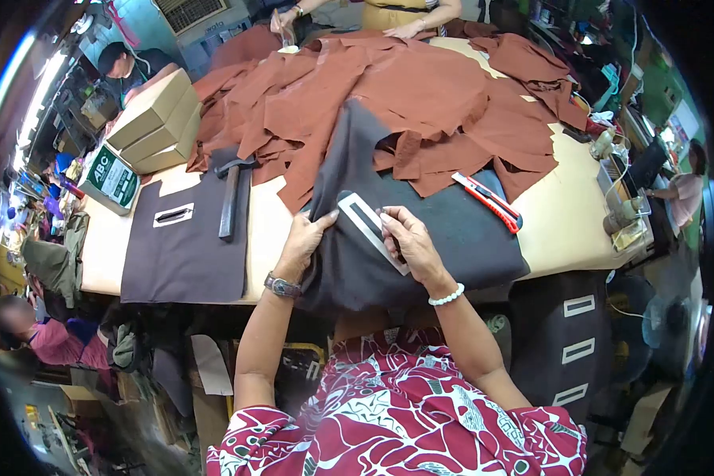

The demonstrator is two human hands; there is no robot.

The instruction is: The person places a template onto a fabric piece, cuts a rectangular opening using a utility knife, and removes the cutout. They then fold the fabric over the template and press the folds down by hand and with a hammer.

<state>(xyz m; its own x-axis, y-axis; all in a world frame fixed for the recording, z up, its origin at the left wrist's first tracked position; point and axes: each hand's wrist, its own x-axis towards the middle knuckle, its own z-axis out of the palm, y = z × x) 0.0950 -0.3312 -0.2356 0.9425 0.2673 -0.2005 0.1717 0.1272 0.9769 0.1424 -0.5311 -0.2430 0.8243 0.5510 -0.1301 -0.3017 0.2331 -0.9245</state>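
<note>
A dark grey sheet of leather-like material (460,230) lies partly on the table, its near part lifted and folded in my hands. On it is a white rectangular frame (366,234) with a long slot. My left hand (300,242) is closed on a fold of the sheet, thumb near the frame's upper left end. My right hand (412,246) is pinched at the slot's right side; what sits between its fingertips is mostly hidden. A red utility knife (490,205) rests on the sheet beyond my right hand.
A hammer (230,202) lies on another dark sheet (182,262) at left. Brown material (420,87) is heaped across the table's far side. Stacked boxes (155,119) and an ABC box (109,178) stand left. Opposite, a person's hands (404,30) touch the heap.
</note>
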